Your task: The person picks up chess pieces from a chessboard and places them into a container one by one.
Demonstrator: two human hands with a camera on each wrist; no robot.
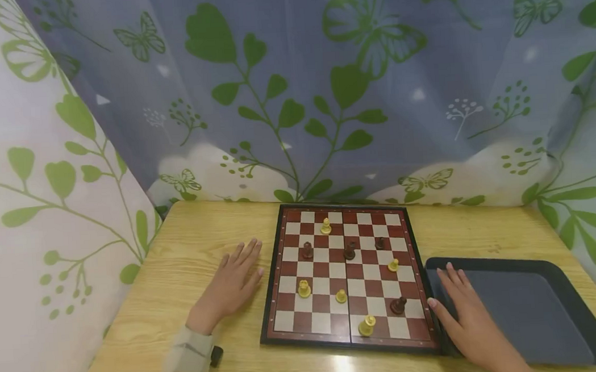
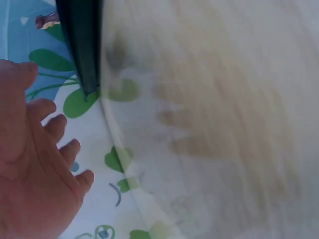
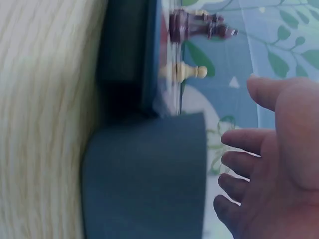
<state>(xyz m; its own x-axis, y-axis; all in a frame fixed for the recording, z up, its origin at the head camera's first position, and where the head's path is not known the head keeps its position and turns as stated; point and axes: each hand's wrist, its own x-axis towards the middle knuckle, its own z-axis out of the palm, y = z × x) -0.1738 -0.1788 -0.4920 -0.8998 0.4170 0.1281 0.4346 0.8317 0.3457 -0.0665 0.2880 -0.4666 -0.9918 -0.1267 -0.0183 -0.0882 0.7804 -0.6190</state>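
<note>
- Chessboard [image 1: 354, 272] lies flat on the wooden table [image 1: 152, 309], between the two hands, its right edge just beside the dark tray [image 1: 531, 308].
- Left hand [image 1: 231, 288] is held palm down to the left of the chessboard, fingers lightly spread and relaxed, holding nothing; they point away from the person and slant right, with the thumb reaching toward the board's left edge, near but apart.
- Right hand [image 1: 463, 315] is held palm down over the tray's left side, likewise holding nothing; its loosely extended fingers point away and lean left, the thumb set apart toward the board's right edge.
- Square to the person, the chessboard has its centre seam [image 1: 348, 314] running straight from near edge to far edge; its outline looks about square, so I cannot tell a long axis.
- Five yellow pieces [image 1: 341, 297] and four dark pieces [image 1: 350, 252] stand upright on it, long axes vertical, scattered over both halves.
</note>
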